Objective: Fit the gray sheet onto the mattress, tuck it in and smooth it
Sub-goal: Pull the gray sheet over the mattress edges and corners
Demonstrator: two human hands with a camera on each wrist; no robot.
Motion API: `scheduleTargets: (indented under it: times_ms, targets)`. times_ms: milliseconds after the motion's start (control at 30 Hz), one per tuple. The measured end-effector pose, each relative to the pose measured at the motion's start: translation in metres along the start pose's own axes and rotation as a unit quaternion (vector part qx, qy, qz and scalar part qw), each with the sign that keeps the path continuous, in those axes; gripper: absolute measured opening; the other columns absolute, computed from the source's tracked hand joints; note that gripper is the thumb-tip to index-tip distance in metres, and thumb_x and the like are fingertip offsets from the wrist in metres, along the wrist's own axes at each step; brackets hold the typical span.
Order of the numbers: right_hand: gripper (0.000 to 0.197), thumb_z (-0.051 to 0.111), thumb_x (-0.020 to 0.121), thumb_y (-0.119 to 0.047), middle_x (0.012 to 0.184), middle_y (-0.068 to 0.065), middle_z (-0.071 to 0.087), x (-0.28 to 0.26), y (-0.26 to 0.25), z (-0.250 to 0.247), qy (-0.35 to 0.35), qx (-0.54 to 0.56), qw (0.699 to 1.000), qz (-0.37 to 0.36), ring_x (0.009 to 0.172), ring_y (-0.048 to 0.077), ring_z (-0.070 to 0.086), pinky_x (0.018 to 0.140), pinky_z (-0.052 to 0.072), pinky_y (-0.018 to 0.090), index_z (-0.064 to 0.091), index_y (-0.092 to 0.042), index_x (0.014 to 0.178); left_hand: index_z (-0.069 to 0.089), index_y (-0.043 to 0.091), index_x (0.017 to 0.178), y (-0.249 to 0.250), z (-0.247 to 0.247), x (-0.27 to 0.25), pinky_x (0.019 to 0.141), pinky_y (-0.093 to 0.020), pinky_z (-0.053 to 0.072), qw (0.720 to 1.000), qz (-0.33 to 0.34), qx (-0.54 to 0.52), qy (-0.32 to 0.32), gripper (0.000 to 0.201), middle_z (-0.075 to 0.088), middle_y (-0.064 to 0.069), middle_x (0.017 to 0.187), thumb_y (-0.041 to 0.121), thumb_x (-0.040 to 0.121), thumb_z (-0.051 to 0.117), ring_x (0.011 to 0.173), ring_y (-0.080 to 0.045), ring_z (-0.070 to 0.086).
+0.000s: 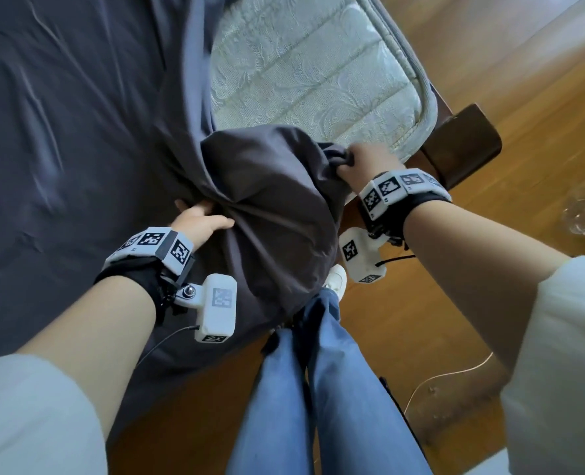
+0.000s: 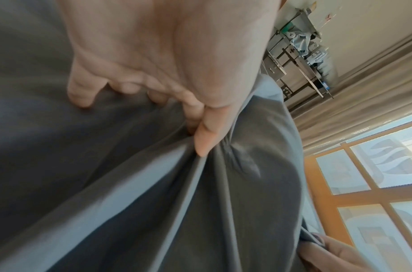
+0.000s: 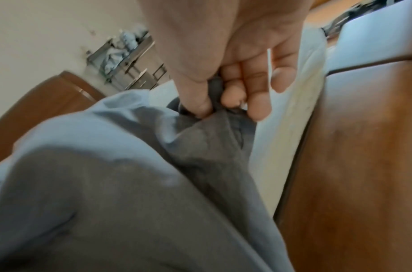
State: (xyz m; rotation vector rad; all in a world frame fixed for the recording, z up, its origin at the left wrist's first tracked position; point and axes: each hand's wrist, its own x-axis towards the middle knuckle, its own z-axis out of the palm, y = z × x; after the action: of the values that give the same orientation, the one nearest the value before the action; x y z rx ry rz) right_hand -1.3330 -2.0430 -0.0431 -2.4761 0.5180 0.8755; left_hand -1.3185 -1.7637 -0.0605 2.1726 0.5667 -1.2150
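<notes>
The gray sheet [image 1: 78,132] covers most of the mattress [image 1: 304,73], whose pale quilted corner at the upper right lies bare. A loose bunch of the sheet [image 1: 267,200] billows up between my hands. My left hand [image 1: 202,217] pinches a fold of the gray sheet [image 2: 200,184] between thumb and fingers [image 2: 202,141]. My right hand [image 1: 363,162] grips the gathered edge of the sheet [image 3: 200,150] in curled fingers [image 3: 233,97], close to the bare mattress corner [image 3: 293,110].
The dark wooden bed frame [image 1: 462,145] juts out past the mattress corner, its board [image 3: 351,165] beside my right hand. My legs in blue jeans [image 1: 318,389] stand against the bed. A cable [image 1: 448,375] lies on the wooden floor [image 1: 541,114]. A metal rack [image 2: 300,60] stands by the wall.
</notes>
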Motion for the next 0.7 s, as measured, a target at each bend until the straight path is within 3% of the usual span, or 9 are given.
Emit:
scheduleTargets:
  times_ms: [67,100,167,233,367,533,700]
  targets:
    - [0.009,0.050,0.086,-0.018,0.081,0.011,0.050,-0.012,0.018,-0.009,0.033,0.032,0.998,0.046,0.078,0.030,0.050,0.065,0.034,0.031,0.050,-0.009,0.085,0.046,0.035,0.133,-0.009,0.003,0.012,0.118,-0.040,0.022,1.000,0.007,0.013,-0.015,0.098,0.032,-0.008,0.152,0.058,0.040,0.067,0.140,-0.028,0.030]
    - [0.007,0.050,0.085,-0.017,0.082,0.011,0.051,-0.021,0.029,-0.013,0.052,0.047,0.995,0.072,0.076,0.029,0.048,0.065,0.035,0.032,0.049,-0.010,0.083,0.042,0.036,0.137,-0.003,0.007,0.006,0.119,-0.040,0.019,1.000,0.009,0.015,-0.024,0.099,0.028,-0.007,0.154,0.056,0.044,0.068,0.142,-0.026,0.026]
    - [0.005,0.050,0.085,-0.017,0.086,0.012,0.053,-0.042,0.052,-0.019,0.071,0.068,0.988,0.121,0.078,0.030,0.049,0.068,0.036,0.031,0.050,-0.012,0.084,0.032,0.033,0.144,0.025,0.014,-0.031,0.119,-0.037,0.019,0.999,0.024,0.019,-0.042,0.085,0.023,-0.004,0.156,0.042,0.068,0.069,0.145,-0.021,0.020]
    - [0.003,0.051,0.086,-0.018,0.092,0.013,0.056,-0.062,0.075,-0.021,0.076,0.079,0.982,0.154,0.088,0.034,0.054,0.070,0.036,0.030,0.052,-0.015,0.087,0.027,0.032,0.146,0.037,0.023,-0.043,0.119,-0.036,0.020,0.998,0.039,0.042,-0.041,0.075,0.016,-0.005,0.158,0.027,0.081,0.064,0.145,-0.019,0.017]
    - [0.021,0.052,0.086,-0.022,0.106,0.022,0.062,-0.093,0.128,-0.016,0.114,0.086,0.966,0.216,0.096,0.040,0.058,0.070,0.039,0.032,0.059,-0.010,0.101,0.024,0.031,0.147,0.052,0.043,-0.052,0.120,-0.034,0.012,0.992,0.070,0.091,-0.045,0.074,0.005,-0.012,0.159,0.023,0.084,0.063,0.146,-0.024,0.015]
    - [0.022,0.050,0.087,-0.019,0.103,0.029,0.061,-0.114,0.201,0.001,0.146,0.127,0.936,0.295,0.096,0.045,0.057,0.071,0.038,0.035,0.060,-0.004,0.098,0.017,0.034,0.148,0.056,0.081,-0.061,0.120,-0.042,0.006,0.979,0.055,0.196,-0.007,0.074,-0.009,-0.010,0.159,0.025,0.088,0.059,0.145,-0.037,0.000]
    - [0.020,0.051,0.086,-0.020,0.103,0.028,0.061,-0.128,0.257,0.013,0.133,0.147,0.933,0.301,0.096,0.044,0.056,0.070,0.037,0.034,0.058,-0.007,0.098,0.014,0.030,0.149,0.076,0.133,-0.075,0.118,-0.042,0.002,0.979,0.045,0.193,0.040,0.080,-0.017,-0.006,0.158,0.019,0.086,0.061,0.146,-0.032,-0.012]
